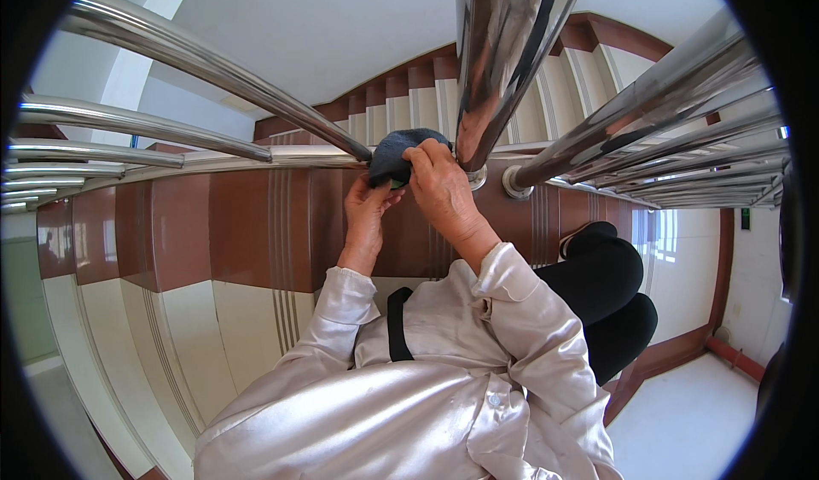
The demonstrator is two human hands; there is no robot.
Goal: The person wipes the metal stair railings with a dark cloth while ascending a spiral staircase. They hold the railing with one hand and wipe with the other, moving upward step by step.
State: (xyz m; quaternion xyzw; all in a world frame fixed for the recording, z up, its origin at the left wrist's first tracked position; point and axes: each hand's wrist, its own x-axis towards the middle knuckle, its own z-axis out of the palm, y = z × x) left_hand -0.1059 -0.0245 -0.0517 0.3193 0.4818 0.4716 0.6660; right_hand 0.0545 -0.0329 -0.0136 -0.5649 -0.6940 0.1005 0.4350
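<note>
A dark grey-blue cloth [402, 153] is bunched between my two hands at the stair railing, beside the foot of a thick metal post [489, 89]. My right hand [441, 182] grips its near right side from above, fingers bent. Under the cloth's lower left edge, my left hand [366, 214] pinches it between thumb and fingers. A small light green patch shows below the cloth, too small to identify. The lower metal rail [313, 157] runs in from the left behind the cloth. The cloth hides part of that rail and the end of a slanting baluster [256, 93].
More shiny balusters [640, 109] fan out to the right. A flight of stairs [409, 105] lies beyond the railing; cream and brown steps [185, 326] descend at the left. My black-trousered legs [601, 288] are folded at the right. A red pipe [736, 358] runs along the far-right wall.
</note>
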